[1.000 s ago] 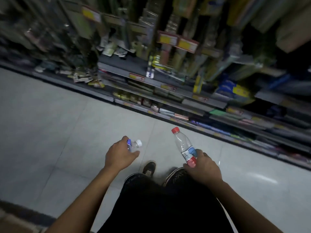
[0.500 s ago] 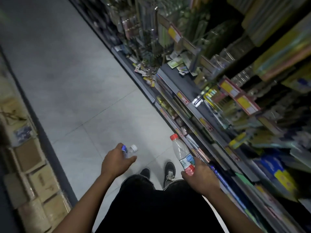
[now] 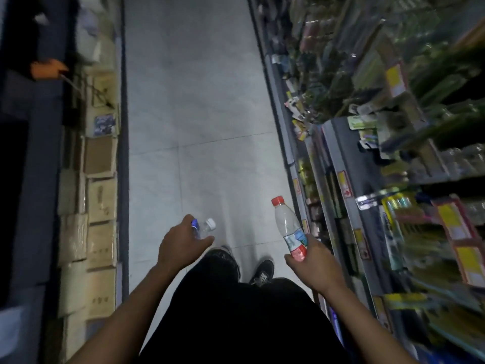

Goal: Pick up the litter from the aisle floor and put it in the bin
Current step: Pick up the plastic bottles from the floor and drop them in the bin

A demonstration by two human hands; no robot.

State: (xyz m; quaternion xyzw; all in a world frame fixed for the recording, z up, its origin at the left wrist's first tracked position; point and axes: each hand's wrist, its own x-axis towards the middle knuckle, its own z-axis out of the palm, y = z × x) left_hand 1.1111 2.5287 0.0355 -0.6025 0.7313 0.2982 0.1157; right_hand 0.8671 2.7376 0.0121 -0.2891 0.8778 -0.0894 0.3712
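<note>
My left hand (image 3: 181,244) grips a small clear plastic bottle (image 3: 204,227) with a white cap and a blue label; only its neck and cap stick out past my fingers. My right hand (image 3: 313,264) holds a larger clear bottle with a red cap (image 3: 286,224) by its base, neck pointing up and away from me. Both hands are held out in front of my body at waist height over the grey tiled aisle floor (image 3: 199,114). No bin shows in view.
Stocked shop shelves (image 3: 367,166) line the right side of the aisle. Stacked cardboard boxes (image 3: 97,206) line the left side. My dark shoes (image 3: 259,269) show below my hands. The floor stretches ahead between the two rows.
The view has swung from facing the right-hand shelves to looking straight down the aisle. Both hands keep their bottles in about the same pose.
</note>
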